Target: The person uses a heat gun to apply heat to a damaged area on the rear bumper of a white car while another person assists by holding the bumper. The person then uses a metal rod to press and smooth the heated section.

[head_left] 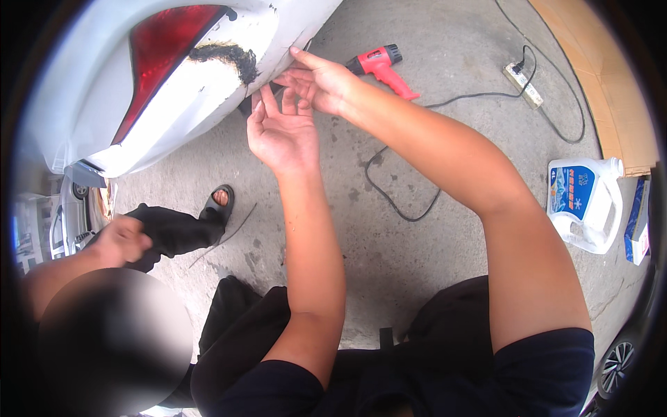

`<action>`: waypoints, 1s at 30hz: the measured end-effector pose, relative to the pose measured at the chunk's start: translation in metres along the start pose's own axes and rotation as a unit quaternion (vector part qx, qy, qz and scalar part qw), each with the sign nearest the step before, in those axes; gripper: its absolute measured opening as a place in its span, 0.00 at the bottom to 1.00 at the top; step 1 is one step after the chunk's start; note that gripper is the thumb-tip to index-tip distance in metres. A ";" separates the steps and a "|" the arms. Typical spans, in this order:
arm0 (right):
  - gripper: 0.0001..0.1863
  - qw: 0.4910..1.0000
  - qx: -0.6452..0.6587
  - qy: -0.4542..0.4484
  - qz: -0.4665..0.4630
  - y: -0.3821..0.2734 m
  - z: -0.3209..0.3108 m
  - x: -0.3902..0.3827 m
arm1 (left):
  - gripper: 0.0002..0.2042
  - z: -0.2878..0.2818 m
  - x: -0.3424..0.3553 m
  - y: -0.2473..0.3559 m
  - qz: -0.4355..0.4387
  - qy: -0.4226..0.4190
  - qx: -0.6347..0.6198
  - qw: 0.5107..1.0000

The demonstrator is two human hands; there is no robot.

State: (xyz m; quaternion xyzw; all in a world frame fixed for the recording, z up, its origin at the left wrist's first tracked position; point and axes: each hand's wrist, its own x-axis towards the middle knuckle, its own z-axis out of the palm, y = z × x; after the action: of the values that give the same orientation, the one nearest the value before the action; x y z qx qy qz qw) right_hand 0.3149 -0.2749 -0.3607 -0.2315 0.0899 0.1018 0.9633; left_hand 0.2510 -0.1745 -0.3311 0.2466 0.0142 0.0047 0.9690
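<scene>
A white car bumper (187, 115) with a dark scorched, scraped patch (240, 59) fills the upper left, beside a red tail light (163, 55). My left hand (285, 135) is palm up under the bumper's lower edge, fingers apart and slightly bent, fingertips at the edge. Just right of it, my right hand (326, 83) grips that same edge, its thumb laid on the outer side and its fingers curled at the underside. What the fingertips touch behind the edge is hidden.
A red heat gun (385, 69) lies on the concrete floor, its black cord (479, 95) running to a power strip (524, 85). At right stand a white jug (583, 201) and cardboard (604, 76). Another person's hand (121, 241) and sandalled foot (219, 201) are at left.
</scene>
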 end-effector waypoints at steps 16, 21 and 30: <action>0.44 0.999 0.038 0.023 -0.005 -0.011 0.012 -0.015 | 0.17 -0.006 0.002 -0.001 -0.014 0.029 -0.027 0.999; 0.47 0.999 0.045 0.025 -0.002 -0.013 0.011 -0.015 | 0.13 -0.007 0.002 -0.001 -0.018 0.029 -0.031 0.999; 0.50 0.996 0.076 0.047 0.000 -0.012 0.013 -0.011 | 0.21 -0.014 0.005 0.015 0.003 0.044 -0.016 0.999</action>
State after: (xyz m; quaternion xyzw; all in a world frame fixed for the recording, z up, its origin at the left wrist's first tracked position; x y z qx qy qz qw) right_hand 0.3084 -0.2806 -0.3414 -0.1621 0.1425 0.0842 0.9728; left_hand 0.2554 -0.1542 -0.3365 0.2306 0.0559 0.0182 0.9713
